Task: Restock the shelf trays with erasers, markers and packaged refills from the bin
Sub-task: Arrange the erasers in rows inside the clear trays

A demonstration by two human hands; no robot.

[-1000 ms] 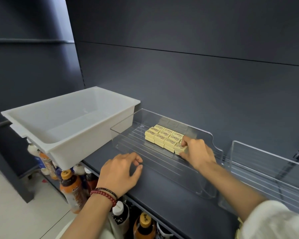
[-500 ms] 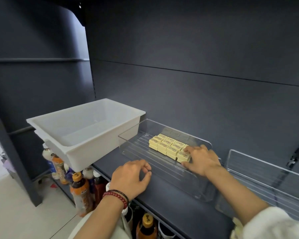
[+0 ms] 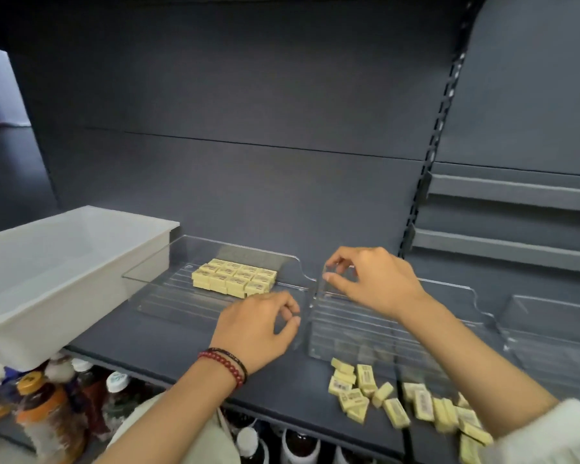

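Shifts right hand from eraser block in first tray to second tray, pinching its left wall. Curls left hand alongside; grasp unclear. Leaves loose erasers on shelf front, awaiting stocking.

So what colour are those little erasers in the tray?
Pale yellow erasers, each with a dark printed label, best seen in the head view.
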